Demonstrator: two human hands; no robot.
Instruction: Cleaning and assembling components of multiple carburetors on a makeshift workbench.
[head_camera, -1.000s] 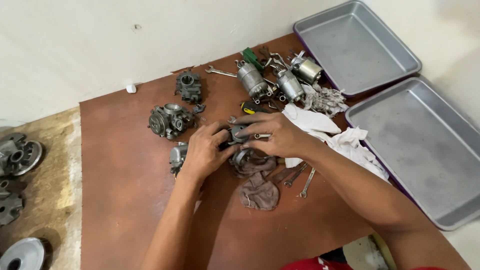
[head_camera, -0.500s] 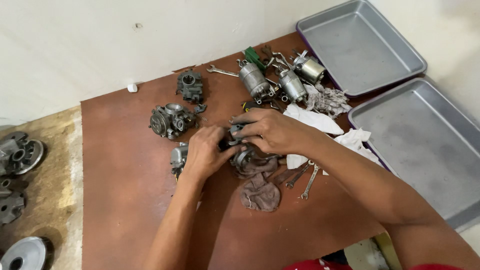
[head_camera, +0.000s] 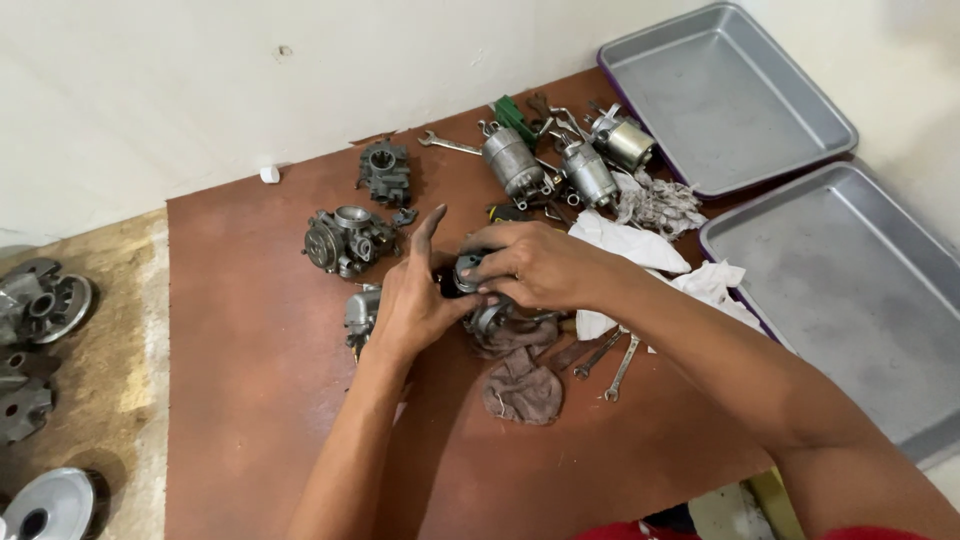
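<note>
over brown board (head_camera: 250, 420), both hands (head_camera: 415, 300) cup small metal part (head_camera: 466, 272)

two metal trays (head_camera: 730, 100), three cylindrical motors (head_camera: 512, 160), two hands (head_camera: 415, 300)

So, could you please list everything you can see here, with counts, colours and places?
board: one, reddish-brown, on floor by wall
trays: two, grey metal, right of board
carburettors: three, grey, left-centre of board
motors: three, silver cylinders, top of board
wrenches: several, steel, top and centre-right
rags: brown at centre, white to its right
engine parts: several, grey, floor at left
cap: one, white, near wall
small part: one, grey metal, between both hands
left hand: grip on small part
right hand: grip on small part
</note>
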